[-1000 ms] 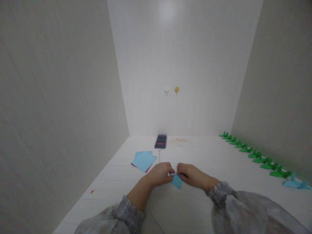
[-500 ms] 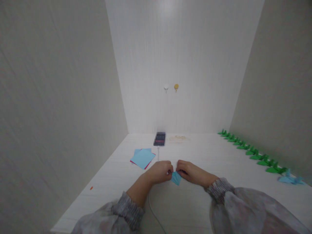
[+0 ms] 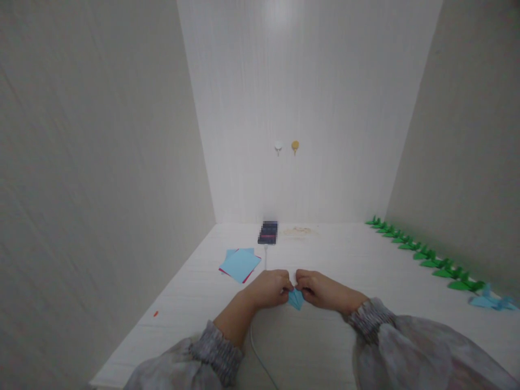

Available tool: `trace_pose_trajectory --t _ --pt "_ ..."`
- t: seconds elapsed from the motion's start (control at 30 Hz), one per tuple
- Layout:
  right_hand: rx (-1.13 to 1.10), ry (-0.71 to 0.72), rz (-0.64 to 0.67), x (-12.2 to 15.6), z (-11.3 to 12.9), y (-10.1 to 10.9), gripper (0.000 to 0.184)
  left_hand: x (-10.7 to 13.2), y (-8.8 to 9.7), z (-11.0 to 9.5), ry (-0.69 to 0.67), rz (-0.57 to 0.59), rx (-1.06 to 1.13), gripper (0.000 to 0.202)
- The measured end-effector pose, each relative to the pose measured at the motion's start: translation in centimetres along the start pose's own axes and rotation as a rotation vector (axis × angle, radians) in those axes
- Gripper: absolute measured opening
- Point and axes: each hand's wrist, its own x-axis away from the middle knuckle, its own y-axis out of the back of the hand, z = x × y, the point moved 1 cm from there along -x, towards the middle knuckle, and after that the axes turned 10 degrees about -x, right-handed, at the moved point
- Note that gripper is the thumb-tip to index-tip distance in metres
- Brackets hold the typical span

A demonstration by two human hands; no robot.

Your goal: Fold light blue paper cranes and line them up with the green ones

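A small piece of folded light-blue paper [image 3: 296, 299] with crease lines sits between my two hands at the front middle of the table. My left hand [image 3: 273, 287] pinches its upper left edge, fingers closed. From the other side my right hand [image 3: 314, 285] grips the upper right edge, also closed. The paper's lower point faces toward me, and its top part is hidden by my fingers. To the left of my left hand lies a stack of square paper sheets [image 3: 240, 264], light blue on top with red showing beneath.
A row of green folded-paper figures [image 3: 442, 265] runs along the right wall, with a light-blue one [image 3: 493, 300] nearest me. A phone [image 3: 268, 233] with a white cable [image 3: 260, 358] lies at the back. An orange scrap [image 3: 156, 313] is near the left edge.
Both hands stay on the folded paper, with the fingers drawn slightly closer around it. The whole view has shifted a little.
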Motion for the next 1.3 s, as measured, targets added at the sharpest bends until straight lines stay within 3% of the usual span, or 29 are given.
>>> trace_pose_trajectory --t 0.23,0.43,0.7,1.0,1.13,1.3 --pt "0.018 -0.006 0.03 0.3 -0.2 -0.2 0.019 0.1 0.5 0.1 0.018 0.037 -0.002 0.015" --pt "0.01 -0.033 0.01 0.2 0.8 0.3 0.016 0.3 0.8 0.4 0.124 0.121 0.029 0.016" --pt "-0.006 -0.028 -0.01 0.4 0.6 0.0 0.014 0.9 0.5 0.4 0.231 0.05 0.236 0.026" --pt "0.002 -0.036 -0.027 0.5 0.2 -0.2 0.016 0.5 1.0 -0.1 0.162 0.108 -0.037 0.02" --pt "-0.03 -0.03 -0.006 0.5 0.9 0.2 0.029 0.5 1.2 -0.2 0.162 0.143 -0.073 0.021" --pt "0.001 -0.025 0.025 0.3 0.9 0.2 0.026 0.6 0.9 0.0 0.184 0.137 -0.057 0.029"
